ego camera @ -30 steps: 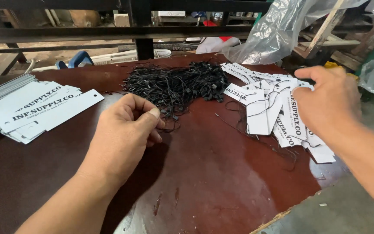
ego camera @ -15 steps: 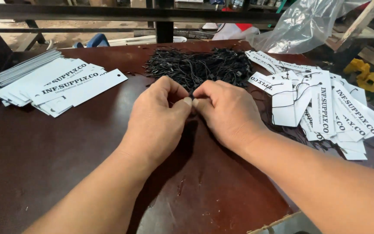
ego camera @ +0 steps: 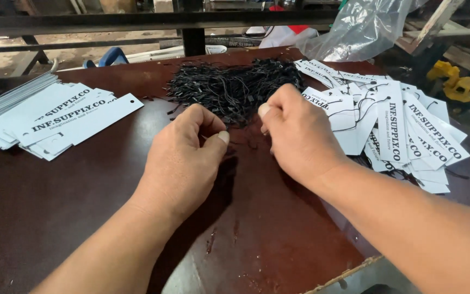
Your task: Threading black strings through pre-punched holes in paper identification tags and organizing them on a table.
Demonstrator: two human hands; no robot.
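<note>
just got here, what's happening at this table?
A person works bare-handed at a dark brown table. Both the left hand and the right hand pinch at the near edge of a pile of thin black string loops; whether either holds a strand is hard to tell. A neat stack of white card tags lies to the left. A looser heap of tags with strings attached lies to the right, near a clear plastic bag.

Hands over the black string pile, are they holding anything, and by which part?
Both hands, left hand and right hand, pinch with their fingers at the black string pile's near edge; which strand or part cannot be told.
</note>
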